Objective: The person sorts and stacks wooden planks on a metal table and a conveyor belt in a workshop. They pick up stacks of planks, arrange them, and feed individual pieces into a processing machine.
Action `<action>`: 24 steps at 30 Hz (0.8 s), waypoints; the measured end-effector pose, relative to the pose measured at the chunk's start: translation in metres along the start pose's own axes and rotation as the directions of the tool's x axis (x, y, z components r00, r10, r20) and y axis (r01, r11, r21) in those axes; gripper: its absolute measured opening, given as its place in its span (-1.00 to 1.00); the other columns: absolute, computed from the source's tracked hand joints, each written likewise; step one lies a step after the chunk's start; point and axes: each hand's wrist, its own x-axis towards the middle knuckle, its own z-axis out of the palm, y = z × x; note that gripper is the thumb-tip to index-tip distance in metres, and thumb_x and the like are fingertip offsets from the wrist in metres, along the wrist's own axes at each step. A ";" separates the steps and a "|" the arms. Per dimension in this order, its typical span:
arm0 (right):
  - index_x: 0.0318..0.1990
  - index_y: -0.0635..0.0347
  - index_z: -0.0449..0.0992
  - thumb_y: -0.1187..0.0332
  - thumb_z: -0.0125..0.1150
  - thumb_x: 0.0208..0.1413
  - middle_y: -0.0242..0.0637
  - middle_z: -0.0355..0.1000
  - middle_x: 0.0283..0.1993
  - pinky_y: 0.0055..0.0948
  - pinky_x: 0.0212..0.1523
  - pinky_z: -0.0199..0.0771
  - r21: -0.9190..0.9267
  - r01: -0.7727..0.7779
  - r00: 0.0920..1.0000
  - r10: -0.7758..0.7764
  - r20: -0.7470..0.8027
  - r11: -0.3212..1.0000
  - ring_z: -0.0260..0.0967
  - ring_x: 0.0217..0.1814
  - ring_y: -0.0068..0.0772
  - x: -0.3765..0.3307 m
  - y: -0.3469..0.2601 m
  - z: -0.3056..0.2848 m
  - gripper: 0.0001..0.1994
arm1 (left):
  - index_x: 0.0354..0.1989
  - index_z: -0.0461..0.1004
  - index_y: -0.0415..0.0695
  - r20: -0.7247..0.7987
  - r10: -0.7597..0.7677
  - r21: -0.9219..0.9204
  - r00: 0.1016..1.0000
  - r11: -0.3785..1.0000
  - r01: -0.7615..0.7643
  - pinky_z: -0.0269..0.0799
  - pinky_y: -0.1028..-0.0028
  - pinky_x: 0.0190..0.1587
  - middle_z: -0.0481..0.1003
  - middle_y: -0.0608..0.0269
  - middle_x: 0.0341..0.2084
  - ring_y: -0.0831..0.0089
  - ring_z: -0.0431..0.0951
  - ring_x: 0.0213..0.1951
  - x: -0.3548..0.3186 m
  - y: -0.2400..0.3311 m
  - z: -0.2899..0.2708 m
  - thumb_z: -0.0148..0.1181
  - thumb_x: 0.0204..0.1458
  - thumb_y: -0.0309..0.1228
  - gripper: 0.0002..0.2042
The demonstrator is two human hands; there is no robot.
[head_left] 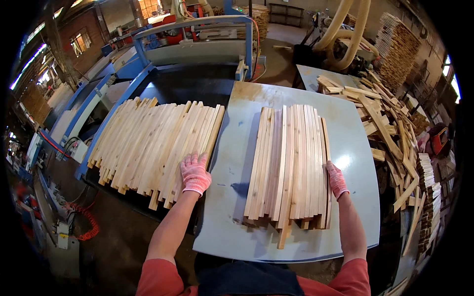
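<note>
Slats lie beneath the spread left hand, beside right hand, grip unclear.

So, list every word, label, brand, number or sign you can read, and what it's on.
None readable.
Yellow patch on the pale box, lower left: possibly a label, too small to read.
Left strips, right strips, grey table: no lettering visible.
Left glove, right glove: none visible.

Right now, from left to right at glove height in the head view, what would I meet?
Wide row of pale wooden strips, left hand in pink glove, narrower batch of wooden strips, right hand in matching glove, heap of loose wooden pieces.
</note>
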 end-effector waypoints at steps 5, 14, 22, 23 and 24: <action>0.46 0.37 0.30 0.09 0.21 0.43 -0.03 0.40 0.44 -0.31 0.45 0.29 -0.224 0.166 0.961 -0.208 -0.181 0.960 0.34 0.45 -0.16 0.004 -0.009 -0.016 -0.36 | 0.58 0.15 0.05 0.050 0.051 -0.086 0.997 0.995 -0.047 -0.20 -0.03 0.59 0.10 -0.02 0.57 -0.08 0.03 0.57 0.016 -0.008 0.005 0.28 0.07 -0.13 -0.16; 0.49 0.36 0.24 0.37 0.27 0.38 0.10 0.39 0.38 -0.27 0.44 0.38 -0.185 0.449 0.855 -0.481 -0.194 0.874 0.36 0.43 -0.13 -0.088 -0.134 0.201 -0.39 | 0.52 0.24 -0.04 -0.157 0.132 -0.525 0.979 0.828 -0.196 -0.03 0.03 0.58 0.22 -0.11 0.49 -0.09 0.14 0.52 0.000 -0.206 -0.015 0.40 0.04 -0.14 -0.17; 0.40 0.39 0.36 0.30 0.35 0.25 0.05 0.45 0.34 -0.21 0.36 0.44 -0.443 0.375 0.912 -0.409 0.021 0.814 0.45 0.37 0.01 -0.087 -0.091 0.400 -0.38 | 0.51 0.23 -0.12 -0.367 -0.321 -0.309 0.873 0.927 0.211 0.04 0.04 0.55 0.26 -0.11 0.47 -0.07 0.18 0.50 0.012 -0.554 -0.016 0.43 0.02 -0.19 -0.15; 0.39 0.37 0.37 0.26 0.34 0.24 0.06 0.46 0.32 -0.16 0.37 0.42 -0.570 0.337 0.912 -0.411 -0.001 0.749 0.43 0.37 0.06 -0.088 -0.086 0.412 -0.38 | 0.53 0.19 -0.12 -0.358 -0.398 -0.277 0.845 0.909 0.311 0.01 0.05 0.56 0.24 -0.10 0.48 -0.05 0.16 0.51 0.016 -0.589 -0.030 0.43 0.02 -0.18 -0.12; 0.38 0.36 0.38 0.22 0.32 0.23 0.08 0.46 0.31 -0.12 0.38 0.40 -0.687 0.290 0.908 -0.419 -0.024 0.667 0.41 0.36 0.12 -0.088 -0.081 0.421 -0.38 | 0.56 0.13 -0.10 -0.371 -0.441 -0.201 0.817 0.897 0.393 -0.07 0.06 0.58 0.19 -0.08 0.52 -0.01 0.11 0.54 0.022 -0.615 -0.047 0.40 0.03 -0.15 -0.10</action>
